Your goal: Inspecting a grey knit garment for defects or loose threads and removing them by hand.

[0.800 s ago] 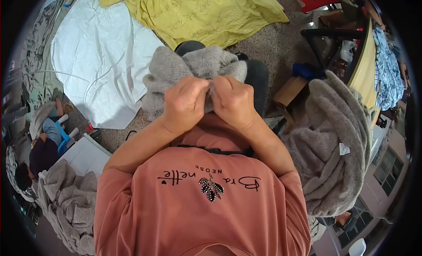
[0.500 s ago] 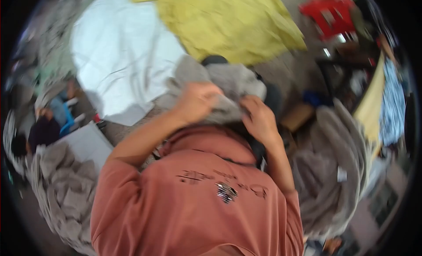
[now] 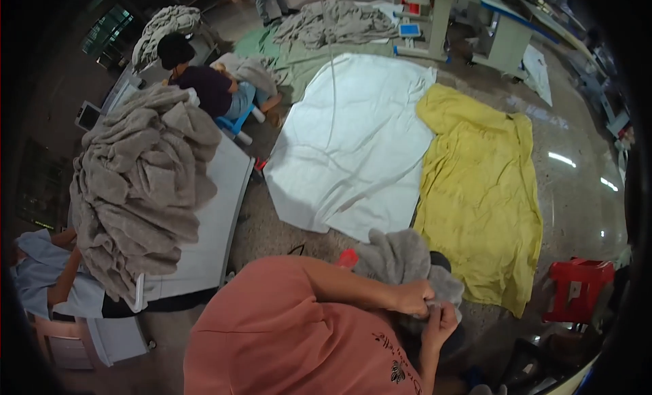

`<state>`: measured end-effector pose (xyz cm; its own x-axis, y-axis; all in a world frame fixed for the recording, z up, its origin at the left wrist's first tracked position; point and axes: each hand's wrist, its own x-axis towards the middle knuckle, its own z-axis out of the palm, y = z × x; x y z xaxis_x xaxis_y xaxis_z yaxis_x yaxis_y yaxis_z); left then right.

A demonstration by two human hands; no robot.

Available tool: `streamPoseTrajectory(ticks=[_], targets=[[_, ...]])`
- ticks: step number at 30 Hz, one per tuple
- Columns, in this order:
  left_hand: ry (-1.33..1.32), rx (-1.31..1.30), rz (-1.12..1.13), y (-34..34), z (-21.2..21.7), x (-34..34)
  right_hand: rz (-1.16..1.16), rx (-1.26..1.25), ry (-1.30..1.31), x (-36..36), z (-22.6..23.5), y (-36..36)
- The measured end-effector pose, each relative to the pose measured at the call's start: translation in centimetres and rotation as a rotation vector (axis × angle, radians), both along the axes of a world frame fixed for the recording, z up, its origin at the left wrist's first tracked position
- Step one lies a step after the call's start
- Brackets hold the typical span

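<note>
A fuzzy grey-brown cloth (image 3: 401,256) lies bunched over my lap, at the lower right of centre. My left hand (image 3: 411,298) is closed on the near part of this cloth. Right beside it, my right hand (image 3: 441,322) has thumb and fingers pinched together at the cloth's near edge, almost touching the left. The exact bit of cloth between the fingertips is too small to make out.
Ahead on the floor lie a white sheet (image 3: 353,144) and a yellow sheet (image 3: 482,191). A red plastic stool (image 3: 577,286) stands at right. At left, a large grey-brown cloth pile (image 3: 146,171) covers a white table (image 3: 227,191). Two people (image 3: 204,89) work beyond and beside it.
My view has swung to the left, bringing the table, pile and people into sight. Both hands have come closer together on the cloth.
</note>
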<state>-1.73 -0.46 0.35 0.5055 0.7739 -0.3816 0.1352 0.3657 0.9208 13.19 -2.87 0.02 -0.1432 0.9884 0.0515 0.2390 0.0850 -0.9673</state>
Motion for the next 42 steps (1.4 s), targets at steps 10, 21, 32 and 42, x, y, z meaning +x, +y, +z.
streamPoseTrajectory(ticks=[10,21,32,42], targets=[[-0.097,0.055,0.026,0.8,-1.4,1.4,-0.093,-0.085,0.136,1.5,-1.3,-0.6],[0.030,0.133,0.240,-2.0,1.2,-1.4,0.226,-0.346,0.326,1.2,-3.8,0.5],[0.048,-0.041,0.351,-4.5,-0.1,-6.3,0.232,-0.268,0.186,-5.3,-0.1,-0.1],[0.052,0.057,0.207,-6.1,-1.7,-5.1,0.301,-0.383,0.223,-3.5,-0.8,-2.7]])
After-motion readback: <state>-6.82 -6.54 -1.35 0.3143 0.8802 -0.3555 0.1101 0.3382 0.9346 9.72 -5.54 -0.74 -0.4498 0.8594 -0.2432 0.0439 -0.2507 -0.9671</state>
